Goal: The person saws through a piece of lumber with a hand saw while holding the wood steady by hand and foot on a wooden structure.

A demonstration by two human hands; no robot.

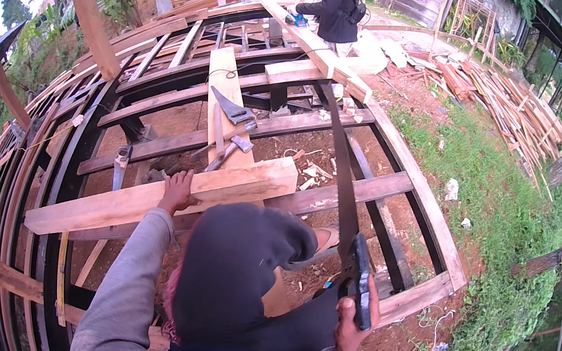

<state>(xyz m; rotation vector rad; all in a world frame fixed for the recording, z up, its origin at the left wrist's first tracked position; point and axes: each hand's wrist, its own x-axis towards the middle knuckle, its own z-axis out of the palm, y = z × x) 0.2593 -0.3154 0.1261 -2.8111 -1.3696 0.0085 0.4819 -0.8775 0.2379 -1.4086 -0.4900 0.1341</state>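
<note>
Handsaw [344,177] — long blade, dark handle; right hand [352,315] clenched round handle, blade clear of timber's end. Squared timber [110,212] — laid across open black-edged frame [381,188], before person. Left hand [179,191] — spread on timber, not wrapped round it. Hazards, judged: timber could roll or slide, steadied perhaps by palm alone; blade could snag frame if swung low. Second handsaw [231,108], hammer [226,155], loose on plank [222,59]: nudge could drop either through gaps.
</note>
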